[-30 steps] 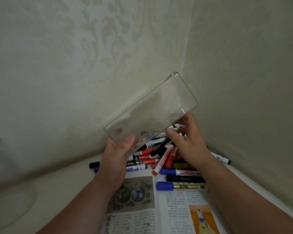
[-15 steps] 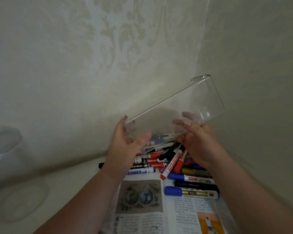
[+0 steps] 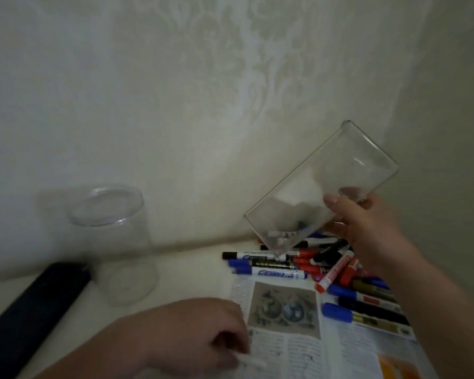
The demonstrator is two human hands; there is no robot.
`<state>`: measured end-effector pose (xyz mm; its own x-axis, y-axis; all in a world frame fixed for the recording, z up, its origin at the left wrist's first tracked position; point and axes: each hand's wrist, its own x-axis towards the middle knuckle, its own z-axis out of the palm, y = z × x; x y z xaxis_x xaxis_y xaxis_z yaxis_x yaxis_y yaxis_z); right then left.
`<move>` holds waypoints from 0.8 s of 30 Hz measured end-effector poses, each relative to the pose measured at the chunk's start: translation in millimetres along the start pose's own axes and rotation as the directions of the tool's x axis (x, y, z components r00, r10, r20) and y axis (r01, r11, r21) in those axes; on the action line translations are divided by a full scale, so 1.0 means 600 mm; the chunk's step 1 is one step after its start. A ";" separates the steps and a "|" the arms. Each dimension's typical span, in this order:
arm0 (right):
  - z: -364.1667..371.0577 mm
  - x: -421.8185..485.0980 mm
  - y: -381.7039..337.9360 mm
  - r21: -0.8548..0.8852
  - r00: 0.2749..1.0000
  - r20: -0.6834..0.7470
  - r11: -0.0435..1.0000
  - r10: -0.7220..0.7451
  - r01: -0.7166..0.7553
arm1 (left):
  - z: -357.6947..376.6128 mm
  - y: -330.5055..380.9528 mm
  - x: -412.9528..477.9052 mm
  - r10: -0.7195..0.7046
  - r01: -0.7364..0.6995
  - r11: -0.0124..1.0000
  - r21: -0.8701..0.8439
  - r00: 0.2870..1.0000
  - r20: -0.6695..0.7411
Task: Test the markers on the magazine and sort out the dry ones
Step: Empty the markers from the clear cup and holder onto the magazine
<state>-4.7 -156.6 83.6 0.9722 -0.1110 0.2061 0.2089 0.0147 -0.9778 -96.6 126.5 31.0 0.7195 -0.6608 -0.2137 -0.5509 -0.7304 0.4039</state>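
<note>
Markers (image 3: 274, 274) lie heaped just below the right hand (image 3: 367, 231), whose thumb and fingers clasp a tilted clear box (image 3: 312, 187) above them; the magazine (image 3: 290, 354) lies at the fingertips of the curled, blurred left hand (image 3: 197, 335); whether that hand holds anything cannot be told.

The wall (image 3: 203, 77) shows pale cream with a faint tone-on-tone floral damask, and the box (image 3: 326, 184) and the jar (image 3: 118, 250) both read clear and colourless. The markers (image 3: 279, 274) are a jumble of blue, red and black caps, white barrels, gold-and-black bodies, a flash of pink. The magazine (image 3: 290, 351) carries black print on white, a grey-blue picture and an orange panel; the long case (image 3: 39, 296) is dark navy, near black.
</note>
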 end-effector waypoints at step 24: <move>0.221 -0.138 -0.074 -0.421 1.000 0.025 0.907 0.007 0.004 | -0.004 -0.005 -0.005 -0.262 -0.119 0.932 -0.343 0.432 -0.863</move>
<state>-80.3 -16.2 115.0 0.9760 -0.0858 0.2003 0.1493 -0.4058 -0.9017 -96.1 130.7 32.4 0.8202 0.0555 0.5693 -0.4539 -0.5425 0.7068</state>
